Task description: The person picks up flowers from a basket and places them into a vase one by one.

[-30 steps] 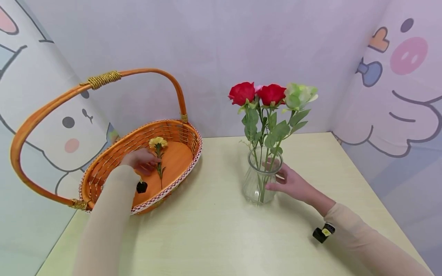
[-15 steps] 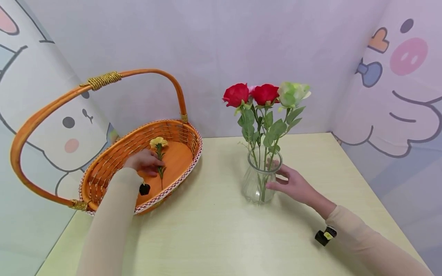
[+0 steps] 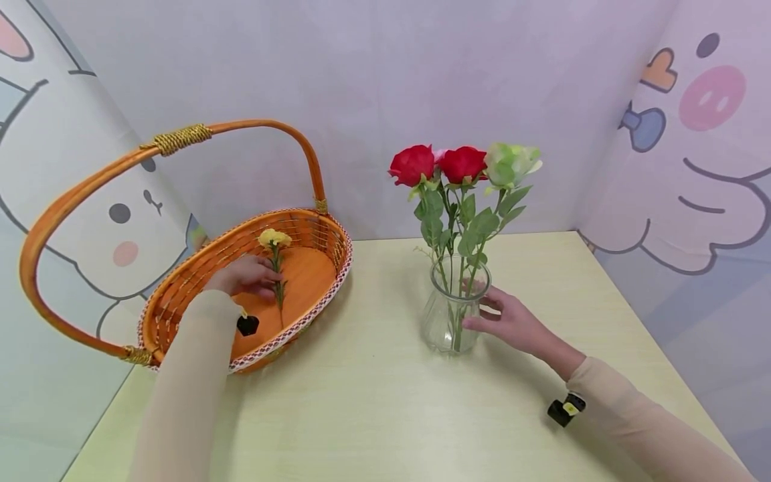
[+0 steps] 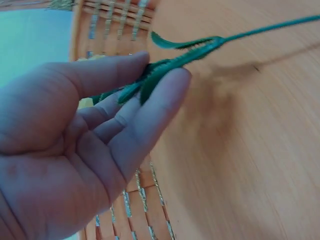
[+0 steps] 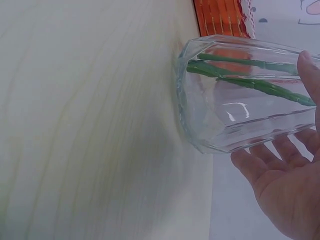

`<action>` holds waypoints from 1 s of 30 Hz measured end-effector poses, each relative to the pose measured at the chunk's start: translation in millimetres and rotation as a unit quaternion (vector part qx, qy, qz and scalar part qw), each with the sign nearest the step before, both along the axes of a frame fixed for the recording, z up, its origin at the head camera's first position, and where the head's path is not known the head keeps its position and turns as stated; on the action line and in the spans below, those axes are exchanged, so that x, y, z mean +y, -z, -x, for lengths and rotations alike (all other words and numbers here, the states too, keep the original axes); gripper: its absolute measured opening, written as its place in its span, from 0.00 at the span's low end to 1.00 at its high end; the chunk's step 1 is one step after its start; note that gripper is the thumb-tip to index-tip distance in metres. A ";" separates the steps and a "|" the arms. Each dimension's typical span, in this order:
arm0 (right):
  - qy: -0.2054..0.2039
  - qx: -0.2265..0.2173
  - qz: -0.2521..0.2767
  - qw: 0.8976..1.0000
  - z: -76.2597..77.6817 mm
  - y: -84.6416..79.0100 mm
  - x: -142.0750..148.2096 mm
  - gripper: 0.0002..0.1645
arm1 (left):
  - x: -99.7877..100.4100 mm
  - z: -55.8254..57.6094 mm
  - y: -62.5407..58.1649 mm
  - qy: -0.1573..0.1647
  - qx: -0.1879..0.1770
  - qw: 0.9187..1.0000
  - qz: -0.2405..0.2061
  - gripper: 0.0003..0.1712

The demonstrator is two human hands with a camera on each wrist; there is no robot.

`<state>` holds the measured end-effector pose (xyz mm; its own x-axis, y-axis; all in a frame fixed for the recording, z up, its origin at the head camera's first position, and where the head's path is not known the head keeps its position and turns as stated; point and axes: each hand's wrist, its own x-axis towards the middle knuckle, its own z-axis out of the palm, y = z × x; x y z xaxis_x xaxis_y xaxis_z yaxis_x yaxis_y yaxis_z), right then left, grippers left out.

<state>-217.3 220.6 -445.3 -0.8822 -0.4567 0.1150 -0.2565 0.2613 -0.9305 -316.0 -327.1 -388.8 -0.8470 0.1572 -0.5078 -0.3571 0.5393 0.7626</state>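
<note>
Inside the orange wicker basket (image 3: 313, 274), my left hand (image 3: 243, 273) pinches the leafy stem of a yellow carnation (image 3: 274, 238). In the left wrist view thumb and fingers meet at the green leaves (image 4: 160, 75), and the bare stem runs out over the basket floor, where it casts a shadow. My right hand (image 3: 518, 321) grips the side of a clear glass vase (image 3: 435, 325), thumb near and fingers behind. Two red roses (image 3: 462, 165), a pale green flower (image 3: 508, 165) and a partly hidden pink one stand in it. Green stem ends (image 5: 260, 87) show through the glass.
The basket's tall arched handle (image 3: 274, 124) rises over my left forearm. A pale wooden table (image 3: 373, 402) carries basket and vase. Cloth walls with cartoon animals (image 3: 713, 97) close in the back and both sides.
My left hand first moved right along the carnation's stem, then drew slightly up and left with the flower. The flowers in the vase leaned a little left, while my right hand stayed on the glass.
</note>
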 end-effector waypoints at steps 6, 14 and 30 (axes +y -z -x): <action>0.002 -0.005 -0.011 1.000 0.5 -1.8 0.8 0.45 | 0.4 1.5 -19.7 -0.029 0.021 0.998 -0.056 0.47; 0.007 -0.018 -0.036 0.999 0.8 -1.1 3.5 0.44 | 16.5 -3.6 -50.9 -0.029 0.056 0.990 -0.123 0.48; 0.010 -0.022 -0.035 0.999 1.3 0.2 3.3 0.42 | 62.8 -18.0 -85.8 -0.064 0.139 0.954 -0.259 0.17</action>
